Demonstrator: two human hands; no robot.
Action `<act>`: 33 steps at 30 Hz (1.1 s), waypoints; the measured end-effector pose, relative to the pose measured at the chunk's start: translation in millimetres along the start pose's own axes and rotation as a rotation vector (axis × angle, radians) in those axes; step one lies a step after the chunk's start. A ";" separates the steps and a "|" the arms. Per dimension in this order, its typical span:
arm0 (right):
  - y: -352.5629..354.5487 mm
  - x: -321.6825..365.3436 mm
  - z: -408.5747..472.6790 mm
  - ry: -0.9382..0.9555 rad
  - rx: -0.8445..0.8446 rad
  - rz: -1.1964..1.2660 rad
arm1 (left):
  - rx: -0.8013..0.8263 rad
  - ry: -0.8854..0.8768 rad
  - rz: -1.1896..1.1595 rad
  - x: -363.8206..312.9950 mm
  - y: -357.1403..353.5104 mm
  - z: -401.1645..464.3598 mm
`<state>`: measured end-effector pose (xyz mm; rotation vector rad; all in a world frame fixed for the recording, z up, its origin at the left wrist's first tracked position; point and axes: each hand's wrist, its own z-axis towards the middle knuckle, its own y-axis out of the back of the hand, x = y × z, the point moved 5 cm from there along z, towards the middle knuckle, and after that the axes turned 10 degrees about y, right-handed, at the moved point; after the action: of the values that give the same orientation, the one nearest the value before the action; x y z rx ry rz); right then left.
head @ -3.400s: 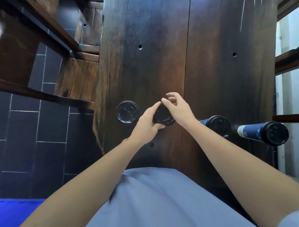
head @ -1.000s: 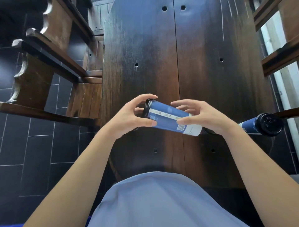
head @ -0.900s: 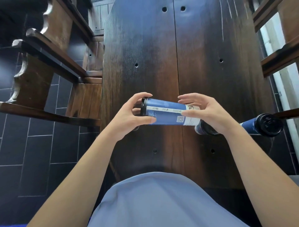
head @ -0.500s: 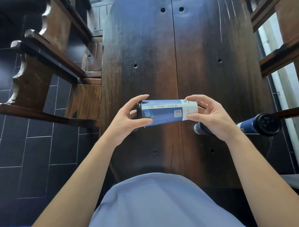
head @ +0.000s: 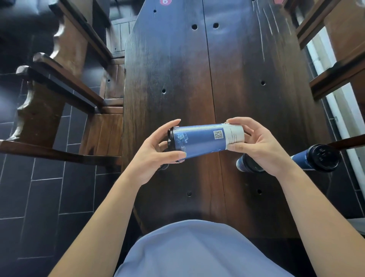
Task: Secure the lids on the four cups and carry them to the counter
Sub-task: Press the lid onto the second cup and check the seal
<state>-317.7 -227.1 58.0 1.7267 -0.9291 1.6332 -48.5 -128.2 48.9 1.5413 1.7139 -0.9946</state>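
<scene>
I hold a blue paper cup (head: 205,141) sideways above the dark wooden table (head: 197,79). Its black lid (head: 171,139) points left. My left hand (head: 156,152) grips the lid end, thumb under the cup and fingers over the rim. My right hand (head: 256,146) grips the white bottom end. A second blue cup (head: 247,164) stands on the table, mostly hidden under my right hand. A third blue cup (head: 316,158) with a black lid stands at the table's right edge. Part of a dark lid (head: 163,168) shows below my left hand.
A wooden chair (head: 59,95) stands left of the table over dark floor tiles. Another wooden chair frame (head: 335,65) lines the right side. A red round sticker (head: 165,1) sits at the table's far end.
The cup in my hands has turned from tilted to nearly level and rolled, so its QR code now faces up. Earlier both hands were at a lid on the table.
</scene>
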 end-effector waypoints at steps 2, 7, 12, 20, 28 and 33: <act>0.0 -0.8 1.3 0.001 -0.010 -0.004 | -0.011 -0.040 0.038 -3.2 0.6 -1.0; -3.0 1.2 0.3 0.000 0.028 0.022 | -0.039 -0.038 0.062 -8.2 1.2 -1.9; -2.6 14.4 -6.7 0.008 0.051 0.014 | -0.039 -0.034 0.006 -9.4 -10.3 -10.6; -20.8 27.6 -24.9 0.003 0.020 -0.019 | -0.049 -0.084 0.024 -6.3 -6.6 -33.5; -66.2 47.4 -31.2 0.057 -0.069 -0.078 | 0.032 -0.094 -0.057 -10.5 19.6 -56.9; -77.5 55.1 -37.0 0.077 -0.104 -0.089 | 0.084 -0.172 0.011 -16.7 30.5 -61.1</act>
<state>-276.6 -157.0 119.8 1.6006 -0.8726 1.5554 -13.9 -83.8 91.1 1.4695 1.5609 -1.1712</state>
